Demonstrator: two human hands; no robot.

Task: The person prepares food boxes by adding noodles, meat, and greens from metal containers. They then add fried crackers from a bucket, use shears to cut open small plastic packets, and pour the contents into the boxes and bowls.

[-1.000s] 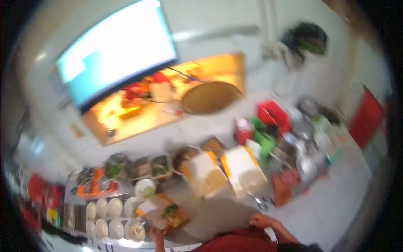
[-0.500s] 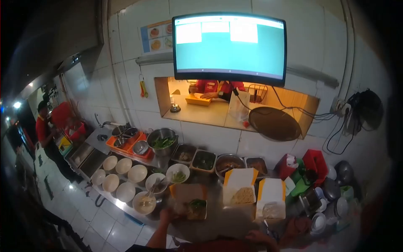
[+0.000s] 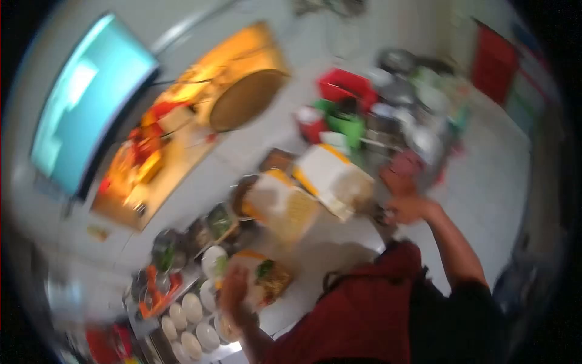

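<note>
At the lower middle, my left hand (image 3: 235, 290) is at the left side of an open takeaway box (image 3: 247, 261) holding noodles and leafy greens (image 3: 265, 269); its fingers are smeared by motion. My right hand (image 3: 407, 206) reaches out to the right, beside a small dark metallic item (image 3: 382, 215) and just below a reddish round bowl-like thing (image 3: 407, 164). Blur leaves me unable to tell whether it holds anything. Between the hands are two more open boxes, one with pale noodles (image 3: 300, 209), the other with a whitish filling (image 3: 351, 187).
Several white bowls (image 3: 192, 307) line the left end of the counter. Metal food pans (image 3: 219, 221) run along the wall. A red container (image 3: 347, 86), green containers (image 3: 348, 128) and stacked dishes crowd the right. Overhead, a screen (image 3: 91, 103) hangs beside a serving window (image 3: 167, 176).
The view has tilted sharply and swung right, with much blur. My right hand has stretched away from my body toward the small metallic item; my left hand stays beside the greens box.
</note>
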